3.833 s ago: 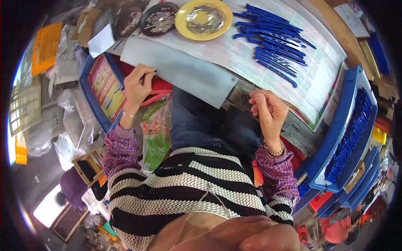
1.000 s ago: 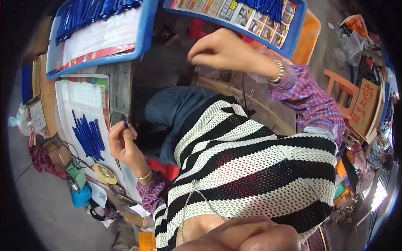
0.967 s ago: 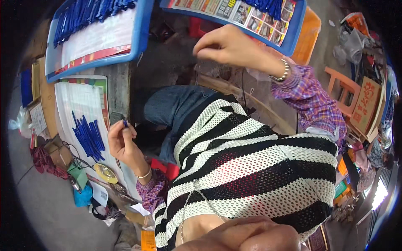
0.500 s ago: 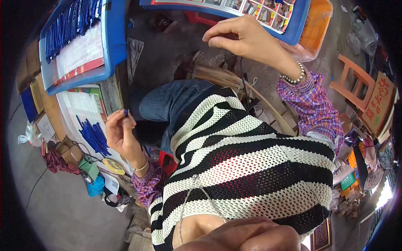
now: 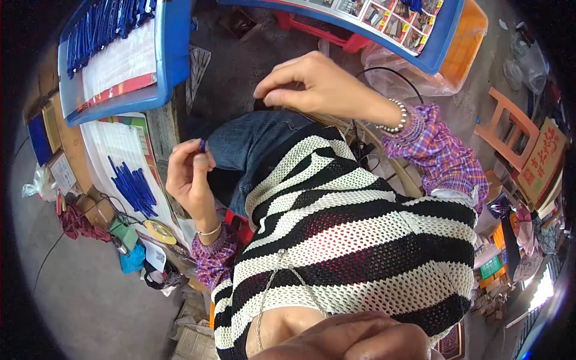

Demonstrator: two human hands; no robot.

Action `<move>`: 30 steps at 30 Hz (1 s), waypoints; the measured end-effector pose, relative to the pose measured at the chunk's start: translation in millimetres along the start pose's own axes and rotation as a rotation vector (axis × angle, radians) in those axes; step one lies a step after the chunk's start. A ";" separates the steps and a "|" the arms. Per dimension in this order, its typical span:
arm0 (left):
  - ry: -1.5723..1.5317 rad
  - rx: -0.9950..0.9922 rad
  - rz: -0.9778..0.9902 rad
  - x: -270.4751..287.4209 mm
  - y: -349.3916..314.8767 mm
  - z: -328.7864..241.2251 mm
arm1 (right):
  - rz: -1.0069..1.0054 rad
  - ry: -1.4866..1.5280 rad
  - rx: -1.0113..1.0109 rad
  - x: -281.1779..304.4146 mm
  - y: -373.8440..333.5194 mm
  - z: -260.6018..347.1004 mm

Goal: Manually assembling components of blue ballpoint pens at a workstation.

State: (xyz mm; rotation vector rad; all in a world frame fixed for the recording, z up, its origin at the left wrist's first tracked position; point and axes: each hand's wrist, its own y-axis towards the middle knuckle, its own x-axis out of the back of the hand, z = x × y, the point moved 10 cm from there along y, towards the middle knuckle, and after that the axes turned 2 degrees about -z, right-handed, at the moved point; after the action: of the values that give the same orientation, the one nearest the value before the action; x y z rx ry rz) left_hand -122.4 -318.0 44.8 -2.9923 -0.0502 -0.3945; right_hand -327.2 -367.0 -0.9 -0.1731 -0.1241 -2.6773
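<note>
Between the thumb and forefinger of my left hand (image 5: 193, 178) is the end of a small dark blue piece (image 5: 203, 146). The hand is closed on it, beside my jeans-covered leg (image 5: 240, 144). Further right, my right hand (image 5: 315, 85) hangs in the air above the leg. Its thumb and fingers are bent together in a pinch; whatever may be in it is too small to make out. Left of my left hand, a loose pile of slim blue sticks (image 5: 133, 187) lies on a white sheet (image 5: 99, 144). A blue tray (image 5: 162, 78) holding many blue strips (image 5: 108, 33) stands behind it.
Across the far side, another blue tray (image 5: 447, 42) is lined with a printed picture sheet, an orange bin (image 5: 471, 36) beside it. A yellow roll of tape (image 5: 160, 232) lies at the near left. An orange plastic stool (image 5: 507, 129) is at the right.
My right hand has moved left and down, nearer to my left hand. My left hand has shifted right and slightly up, still pinching the blue piece.
</note>
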 end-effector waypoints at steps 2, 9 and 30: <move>-0.002 0.005 0.006 -5.8 -0.4 1.9 | 0.026 0.032 0.002 -15.0 3.5 3.2; -0.010 0.011 0.043 -20.2 1.7 7.5 | -0.005 0.175 0.072 -43.2 13.6 17.6; -0.095 -0.044 -0.032 -12.3 -4.4 22.5 | 0.116 0.147 -0.015 -77.1 28.7 15.5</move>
State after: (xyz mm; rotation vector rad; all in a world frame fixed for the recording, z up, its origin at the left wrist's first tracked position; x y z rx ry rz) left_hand -128.7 -311.0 20.5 -3.0553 -0.0992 -0.2592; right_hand -244.2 -357.5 5.1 0.0119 -0.0467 -2.5653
